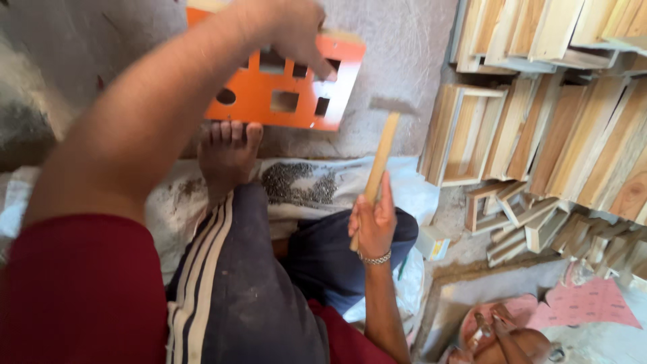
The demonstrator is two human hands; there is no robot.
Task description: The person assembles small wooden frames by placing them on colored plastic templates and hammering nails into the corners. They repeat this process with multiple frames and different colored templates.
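Two hands at work, and both are mine: my left hand point(286, 27) reaches far out and presses down on the top edge of the orange panel point(276, 87), fingers curled over it, one fingertip pointing into a square cut-out, so it steadies the board rather than lifting it. My right hand point(373, 222) is closed tight round the lower end of the hammer point(379, 158), its pale wooden handle rising up and slightly right to a head that is blurred against the grey floor point(397, 67). The panel stands just beyond my bare foot point(228, 152), leaning or lying on the floor, I cannot tell which, with a round hole and several square openings through it. Between foot and hammer a heap of small dark nails point(300, 183) lies on the white sack point(404, 189) spread under my legs. To the right, well apart from the panel, stacks of wooden frames point(539, 128) lean together. I judge this the hammering step, the board braced and the tool raised. What comes next, as I read it, calls for a short, controlled blow landing clear of my left fingertips, which sit close to the panel's right edge.
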